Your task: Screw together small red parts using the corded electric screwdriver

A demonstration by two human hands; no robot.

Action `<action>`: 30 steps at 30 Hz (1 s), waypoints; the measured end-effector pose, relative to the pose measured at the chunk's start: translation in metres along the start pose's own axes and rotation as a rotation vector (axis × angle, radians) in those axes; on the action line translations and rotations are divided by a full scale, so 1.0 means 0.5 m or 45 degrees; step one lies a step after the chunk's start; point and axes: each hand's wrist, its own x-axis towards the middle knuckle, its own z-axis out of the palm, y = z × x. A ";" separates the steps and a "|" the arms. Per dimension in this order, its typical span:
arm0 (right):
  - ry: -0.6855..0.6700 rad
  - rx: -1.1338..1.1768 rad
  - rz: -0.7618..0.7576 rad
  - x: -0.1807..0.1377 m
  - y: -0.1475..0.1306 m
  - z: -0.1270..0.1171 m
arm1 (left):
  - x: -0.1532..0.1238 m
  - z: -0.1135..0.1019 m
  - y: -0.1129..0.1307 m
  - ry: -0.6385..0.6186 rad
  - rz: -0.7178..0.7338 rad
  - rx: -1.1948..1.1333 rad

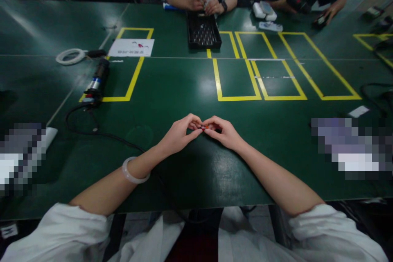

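A small red and black part [203, 128] is pinched between my two hands above the green table [172, 180]. My left hand [183, 132] grips it from the left, with thumb and fingertips closed. From the other side my right hand [225, 132] has its thumb and fingertips closed on the same part, and the fingertips of both hands nearly meet. Most of the part is covered by the fingers, so its exact kind cannot be made out. A pale bracelet [134, 171] circles my left wrist.
An electric screwdriver [97, 80] with a black cord lies left, near a coiled white cable [70, 56] and a printed sheet [131, 47]. Yellow tape [239, 98] marks rectangles. Across the table, a person handles things over a black tray [204, 32]; another person sits right. Pixelated areas flank me.
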 end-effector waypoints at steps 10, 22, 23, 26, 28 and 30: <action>0.051 0.298 0.218 0.008 -0.009 0.008 | -0.015 0.016 0.000 0.003 0.136 0.137; 0.015 -0.023 0.011 -0.005 -0.006 0.015 | -0.013 0.015 -0.006 0.110 -0.011 0.067; 0.014 -0.071 -0.001 -0.005 -0.006 0.014 | -0.013 0.015 -0.006 0.105 -0.011 0.058; 0.022 -0.153 -0.031 -0.006 -0.006 0.011 | -0.010 0.014 -0.006 0.092 -0.013 0.036; 0.023 -0.175 -0.046 -0.005 -0.004 0.009 | -0.009 0.014 -0.007 0.088 -0.014 0.024; 0.024 -0.181 -0.048 -0.004 -0.002 0.009 | -0.009 0.015 -0.008 0.086 -0.013 0.021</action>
